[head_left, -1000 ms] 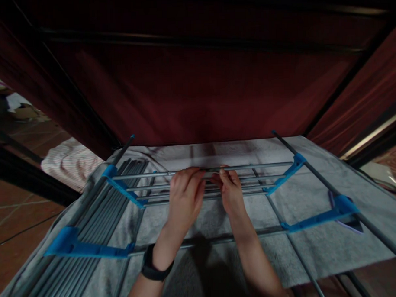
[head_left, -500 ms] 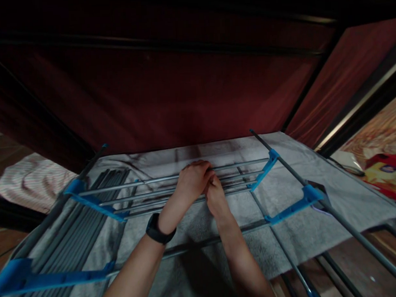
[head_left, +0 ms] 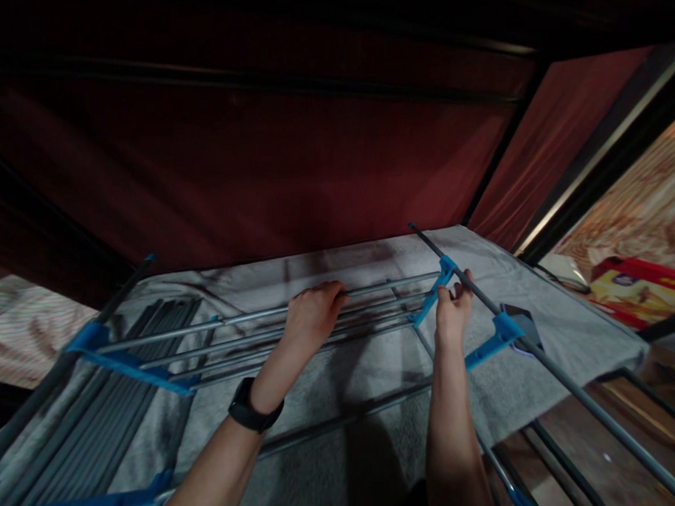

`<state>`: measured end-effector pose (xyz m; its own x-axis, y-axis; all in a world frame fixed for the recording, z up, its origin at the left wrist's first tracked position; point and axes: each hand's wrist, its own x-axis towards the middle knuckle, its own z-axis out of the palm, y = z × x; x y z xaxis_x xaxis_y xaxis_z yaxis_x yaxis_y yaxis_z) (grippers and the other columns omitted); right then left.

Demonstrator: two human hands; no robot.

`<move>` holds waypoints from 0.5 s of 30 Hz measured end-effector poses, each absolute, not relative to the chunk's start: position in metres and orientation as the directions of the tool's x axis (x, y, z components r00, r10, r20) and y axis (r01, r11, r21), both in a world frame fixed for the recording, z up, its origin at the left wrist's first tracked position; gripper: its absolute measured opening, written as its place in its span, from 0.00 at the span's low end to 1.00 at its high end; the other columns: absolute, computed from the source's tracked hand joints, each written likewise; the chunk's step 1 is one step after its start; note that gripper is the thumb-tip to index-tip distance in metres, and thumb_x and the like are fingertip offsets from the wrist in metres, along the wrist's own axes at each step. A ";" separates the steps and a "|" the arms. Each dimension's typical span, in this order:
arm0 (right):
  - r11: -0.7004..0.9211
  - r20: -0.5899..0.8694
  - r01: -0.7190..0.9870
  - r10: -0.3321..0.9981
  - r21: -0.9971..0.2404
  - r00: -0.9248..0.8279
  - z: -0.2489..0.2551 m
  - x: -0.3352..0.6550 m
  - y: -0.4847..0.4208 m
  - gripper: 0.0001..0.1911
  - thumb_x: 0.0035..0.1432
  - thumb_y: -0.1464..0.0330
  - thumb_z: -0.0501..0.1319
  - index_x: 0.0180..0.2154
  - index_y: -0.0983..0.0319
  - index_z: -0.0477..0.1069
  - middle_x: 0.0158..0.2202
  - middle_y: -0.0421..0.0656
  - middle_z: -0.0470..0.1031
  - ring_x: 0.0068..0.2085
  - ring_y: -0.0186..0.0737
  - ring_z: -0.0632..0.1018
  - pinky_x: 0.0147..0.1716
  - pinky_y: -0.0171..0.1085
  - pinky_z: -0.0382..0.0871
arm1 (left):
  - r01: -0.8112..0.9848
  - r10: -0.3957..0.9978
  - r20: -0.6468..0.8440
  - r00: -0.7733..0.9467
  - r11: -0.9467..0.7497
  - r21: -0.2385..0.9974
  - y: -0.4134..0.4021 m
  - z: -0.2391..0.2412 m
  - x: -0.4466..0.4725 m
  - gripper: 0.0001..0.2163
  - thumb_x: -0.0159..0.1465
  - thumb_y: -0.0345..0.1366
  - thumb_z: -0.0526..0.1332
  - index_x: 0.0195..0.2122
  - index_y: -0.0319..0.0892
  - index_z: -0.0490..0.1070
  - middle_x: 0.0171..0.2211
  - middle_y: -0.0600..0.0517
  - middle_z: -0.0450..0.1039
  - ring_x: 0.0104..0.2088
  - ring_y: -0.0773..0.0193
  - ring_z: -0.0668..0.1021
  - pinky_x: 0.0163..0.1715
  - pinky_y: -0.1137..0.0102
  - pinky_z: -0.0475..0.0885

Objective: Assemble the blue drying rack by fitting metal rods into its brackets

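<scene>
A rack frame of grey metal tubes with blue plastic brackets stands over a grey cloth. My left hand (head_left: 316, 313), with a black band on its wrist, is wrapped around the top grey tube (head_left: 251, 313) near its middle. My right hand (head_left: 453, 312) is at the right end of the tubes, beside the upper right blue bracket (head_left: 431, 301) and the right side pole (head_left: 474, 286). Its thumb and fingers are apart, and I cannot tell whether they touch the bracket. Another blue bracket (head_left: 498, 339) sits lower on that pole. The upper left blue bracket (head_left: 125, 361) holds the tubes' other ends.
Several loose grey tubes (head_left: 115, 408) lie in a bundle on the grey cloth (head_left: 573, 355) at left. A phone (head_left: 525, 327) lies by the right pole. A dark red panel (head_left: 290, 173) rises behind. A red and yellow package (head_left: 643, 290) is at far right.
My right hand has left its place beside my left hand and moved right to the upper right bracket. My left hand stays on the top tube. The view has shifted slightly right.
</scene>
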<state>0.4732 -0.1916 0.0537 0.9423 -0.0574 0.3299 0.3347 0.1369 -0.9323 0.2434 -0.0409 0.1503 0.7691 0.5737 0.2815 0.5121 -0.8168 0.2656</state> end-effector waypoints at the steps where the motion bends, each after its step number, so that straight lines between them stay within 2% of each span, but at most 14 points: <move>1: 0.214 0.333 0.325 -0.001 -0.921 0.943 0.055 0.476 -0.188 0.39 0.52 0.59 0.64 0.65 0.56 0.62 0.69 0.49 0.63 0.66 0.49 0.69 0.67 0.53 0.59 | 0.512 0.572 0.284 0.769 -0.818 0.262 -0.041 0.150 0.243 0.09 0.71 0.38 0.59 0.46 0.50 0.79 0.42 0.50 0.84 0.42 0.55 0.84 0.38 0.68 0.71; 3: 0.322 0.350 0.316 0.054 -0.893 0.935 0.056 0.476 -0.181 0.39 0.52 0.60 0.64 0.66 0.56 0.62 0.67 0.48 0.66 0.68 0.46 0.67 0.69 0.52 0.55 | 0.511 0.570 0.290 0.769 -0.820 0.257 -0.040 0.149 0.243 0.09 0.72 0.38 0.59 0.46 0.50 0.79 0.41 0.50 0.84 0.42 0.55 0.84 0.38 0.68 0.71; 5: 0.351 0.363 0.324 0.049 -0.878 0.931 0.057 0.475 -0.175 0.38 0.52 0.61 0.65 0.64 0.57 0.65 0.66 0.48 0.68 0.69 0.45 0.66 0.71 0.51 0.52 | 0.504 0.564 0.301 0.769 -0.825 0.256 -0.040 0.149 0.243 0.09 0.72 0.39 0.59 0.46 0.50 0.79 0.42 0.50 0.84 0.42 0.55 0.84 0.38 0.68 0.71; 15: 0.314 0.362 0.342 0.006 -0.886 0.932 0.054 0.468 -0.169 0.31 0.52 0.63 0.65 0.59 0.59 0.71 0.59 0.48 0.75 0.62 0.46 0.74 0.68 0.50 0.59 | 0.517 0.581 0.302 0.756 -0.813 0.268 -0.037 0.151 0.238 0.10 0.71 0.38 0.59 0.47 0.50 0.80 0.43 0.51 0.84 0.42 0.56 0.84 0.38 0.69 0.71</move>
